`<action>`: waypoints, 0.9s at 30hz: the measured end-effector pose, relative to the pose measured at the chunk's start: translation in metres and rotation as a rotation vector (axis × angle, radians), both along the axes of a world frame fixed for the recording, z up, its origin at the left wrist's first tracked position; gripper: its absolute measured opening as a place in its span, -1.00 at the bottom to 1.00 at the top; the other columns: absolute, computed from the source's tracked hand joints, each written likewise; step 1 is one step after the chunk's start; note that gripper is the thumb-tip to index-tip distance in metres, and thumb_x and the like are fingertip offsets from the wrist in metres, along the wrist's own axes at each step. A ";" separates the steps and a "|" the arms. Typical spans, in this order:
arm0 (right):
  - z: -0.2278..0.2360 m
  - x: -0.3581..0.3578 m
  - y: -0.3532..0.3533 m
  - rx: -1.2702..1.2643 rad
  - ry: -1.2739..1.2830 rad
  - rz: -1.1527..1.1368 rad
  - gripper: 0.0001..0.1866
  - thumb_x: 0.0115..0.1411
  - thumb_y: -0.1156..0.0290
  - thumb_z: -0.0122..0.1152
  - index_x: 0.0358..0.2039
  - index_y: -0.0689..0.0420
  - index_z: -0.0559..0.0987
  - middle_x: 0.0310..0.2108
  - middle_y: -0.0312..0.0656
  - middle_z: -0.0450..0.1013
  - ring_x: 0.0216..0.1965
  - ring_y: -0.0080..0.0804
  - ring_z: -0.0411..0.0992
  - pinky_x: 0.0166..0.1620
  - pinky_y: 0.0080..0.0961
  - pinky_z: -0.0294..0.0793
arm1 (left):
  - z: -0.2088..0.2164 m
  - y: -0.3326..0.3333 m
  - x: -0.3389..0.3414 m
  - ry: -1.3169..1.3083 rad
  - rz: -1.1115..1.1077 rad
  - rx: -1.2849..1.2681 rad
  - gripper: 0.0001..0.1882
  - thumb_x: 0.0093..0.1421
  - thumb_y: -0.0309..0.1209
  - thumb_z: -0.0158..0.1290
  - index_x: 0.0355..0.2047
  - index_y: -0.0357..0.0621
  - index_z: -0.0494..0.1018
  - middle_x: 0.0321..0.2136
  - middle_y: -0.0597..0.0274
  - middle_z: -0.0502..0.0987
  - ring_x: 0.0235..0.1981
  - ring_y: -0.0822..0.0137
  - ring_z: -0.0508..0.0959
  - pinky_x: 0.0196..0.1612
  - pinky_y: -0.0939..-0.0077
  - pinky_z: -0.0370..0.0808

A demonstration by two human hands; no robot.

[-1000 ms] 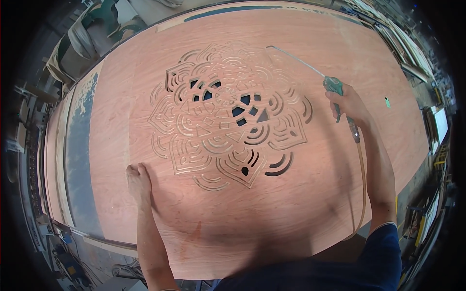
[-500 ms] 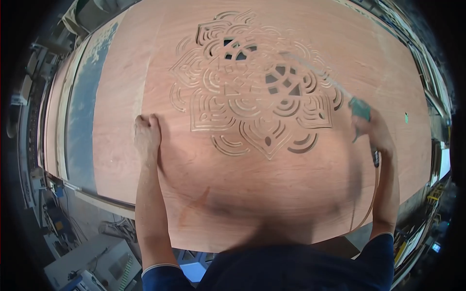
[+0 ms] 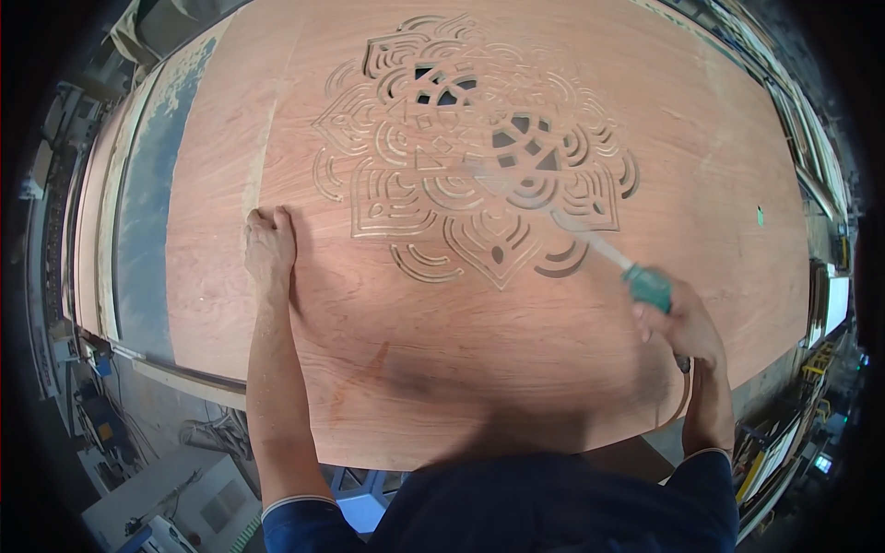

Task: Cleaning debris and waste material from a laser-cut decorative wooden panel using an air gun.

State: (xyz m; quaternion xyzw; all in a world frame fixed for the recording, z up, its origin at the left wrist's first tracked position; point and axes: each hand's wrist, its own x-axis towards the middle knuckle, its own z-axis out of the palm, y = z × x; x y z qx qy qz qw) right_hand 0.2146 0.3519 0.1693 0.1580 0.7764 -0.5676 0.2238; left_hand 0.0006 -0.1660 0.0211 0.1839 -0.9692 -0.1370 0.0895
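Note:
A large reddish plywood sheet [image 3: 369, 323] lies flat before me, with a mandala pattern [image 3: 433, 198] of grooves and a few cut-through openings. My right hand [image 3: 682, 323] grips a green air blow gun [image 3: 649, 288] to the right of the pattern's lower part. Its long pale nozzle, blurred by motion, points up and left over the carving. A hose runs down from its handle beside my right forearm. On the left part of the sheet rests my left hand [image 3: 271, 244], its fingers curled in, beside a pale lengthwise strip. I see nothing in it.
A blue-grey panel [image 3: 152, 221] shows along the sheet's left side. At the lower left stands a light grey machine cabinet [image 3: 203, 507], with cables near it. Stacked boards and long pieces [image 3: 802, 138] line the right. A small green mark [image 3: 761, 216] sits on the sheet's right part.
My right hand has brought the blow gun down and left, and its nozzle has swung lower across the pattern. My left hand stays in place on the sheet; the view has shifted slightly.

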 end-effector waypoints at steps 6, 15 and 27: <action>0.002 0.023 0.006 -0.026 0.097 0.011 -0.68 0.31 0.55 0.23 0.07 0.25 0.49 -0.42 -0.35 0.41 -0.47 -0.59 0.44 -0.35 -0.54 0.52 | -0.001 -0.001 -0.001 -0.033 -0.005 -0.010 -0.40 0.40 0.05 -0.12 0.04 -0.31 0.43 -0.04 -0.32 0.56 0.01 -0.26 0.56 0.08 -0.08 0.46; -0.001 0.084 0.002 -0.066 -0.001 0.005 -0.69 0.31 0.54 0.25 0.05 0.25 0.49 -0.39 -0.32 0.45 -0.45 -0.55 0.47 -0.30 -0.49 0.56 | -0.001 -0.003 -0.003 -0.042 -0.028 -0.017 -0.35 0.39 0.04 -0.14 0.13 -0.36 0.39 0.02 -0.32 0.55 0.06 -0.27 0.55 0.10 -0.08 0.46; -0.001 0.141 -0.067 0.015 0.099 -0.215 -0.62 0.34 0.52 0.23 0.14 0.28 0.46 -0.39 -0.32 0.42 -0.45 -0.60 0.47 -0.31 -0.56 0.53 | 0.005 0.000 -0.001 -0.063 -0.014 -0.007 -0.34 0.38 0.08 -0.12 0.14 -0.31 0.36 0.05 -0.32 0.52 0.06 -0.25 0.56 0.09 -0.08 0.49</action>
